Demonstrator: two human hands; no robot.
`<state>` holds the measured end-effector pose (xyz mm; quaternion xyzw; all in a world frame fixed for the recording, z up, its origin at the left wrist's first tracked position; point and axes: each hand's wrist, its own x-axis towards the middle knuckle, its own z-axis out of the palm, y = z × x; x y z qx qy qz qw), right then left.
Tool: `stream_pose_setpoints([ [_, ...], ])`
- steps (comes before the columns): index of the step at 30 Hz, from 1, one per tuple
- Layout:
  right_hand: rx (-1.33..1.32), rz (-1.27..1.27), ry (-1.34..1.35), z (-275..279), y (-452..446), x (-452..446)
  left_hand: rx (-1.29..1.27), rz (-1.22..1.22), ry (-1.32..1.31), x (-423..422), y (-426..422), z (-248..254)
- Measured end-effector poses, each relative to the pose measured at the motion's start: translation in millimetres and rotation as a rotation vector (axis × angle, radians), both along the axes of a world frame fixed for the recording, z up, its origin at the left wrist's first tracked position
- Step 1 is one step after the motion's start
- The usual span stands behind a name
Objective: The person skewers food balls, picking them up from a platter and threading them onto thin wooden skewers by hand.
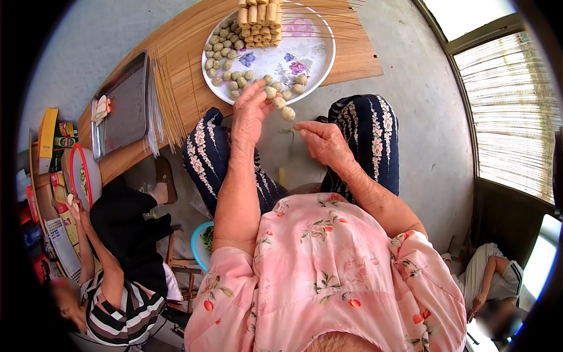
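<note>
Three pale green balls sit in a slanting row off the plate's near rim, the lowest ball (288,114) closest to my right hand (325,144). That hand is closed in a pinch at the row's lower end, on what looks like a thin skewer, barely visible. My left hand (249,114) curls its fingers about the top ball (271,92) of the row. Just beyond lies a white oval plate (319,70) with a flower pattern. It bears many loose green balls (220,48) along its left side and a stack of tan, roll-like pieces (260,23) at the back.
The wooden table (176,41) carries thin sticks (167,100) and a dark metal tray (123,97). At left a person (117,293) in stripes works beside a red-rimmed round basket (82,176). A blue basin (202,246) stands low. Another person (492,281) sits at right.
</note>
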<state>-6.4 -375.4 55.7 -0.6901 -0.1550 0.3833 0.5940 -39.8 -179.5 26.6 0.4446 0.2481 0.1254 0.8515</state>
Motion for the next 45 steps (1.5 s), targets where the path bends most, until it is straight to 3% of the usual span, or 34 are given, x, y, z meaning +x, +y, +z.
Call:
stream_pose_setpoints([
  [12,0.027,-0.078,-0.136,-8.8,12.5,-1.8,-0.118,0.086,-0.082,-1.9,-4.7,-5.1],
  [21,-0.004,-0.044,-0.428,-10.7,12.1,-5.1,-0.066,0.084,-0.034,-1.6,-11.5,-1.8],
  [35,-0.034,-0.136,-0.451,-10.3,24.5,-0.5,-0.051,0.031,0.01,-0.9,-14.7,-2.0],
  [38,-0.042,-0.159,-0.431,-8.3,25.4,1.2,0.023,0.141,0.103,-2.5,-14.2,1.0],
  [41,-0.073,-0.196,-0.329,-9.3,22.5,4.5,0.338,0.187,0.331,-1.7,-5.4,-0.5],
  [45,-0.037,-0.237,-0.239,-16.5,17.8,8.6,1.07,0.146,0.429,3.5,6.6,-41.2],
])
